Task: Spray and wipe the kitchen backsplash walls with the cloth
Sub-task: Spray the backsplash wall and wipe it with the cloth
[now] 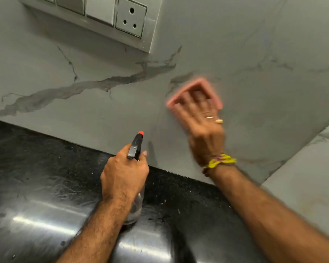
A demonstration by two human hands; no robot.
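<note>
Cloth (195, 92), pink, flattened on the grey marbled backsplash (254, 54) right of frame centre, under the right hand (201, 118); fingers (188, 103) straight and slightly spread, pressing rather than pinching, probably to load the whole pad for wiping. Blurred, so likely mid-stroke. Spray bottle (136, 147) at lower centre, gripped by the left hand (123, 173), nozzle toward the wall, kept upright over the black bench (36, 177), seemingly ready for another squirt. Switch panel (103, 14) at upper left, best kept dry.
</note>
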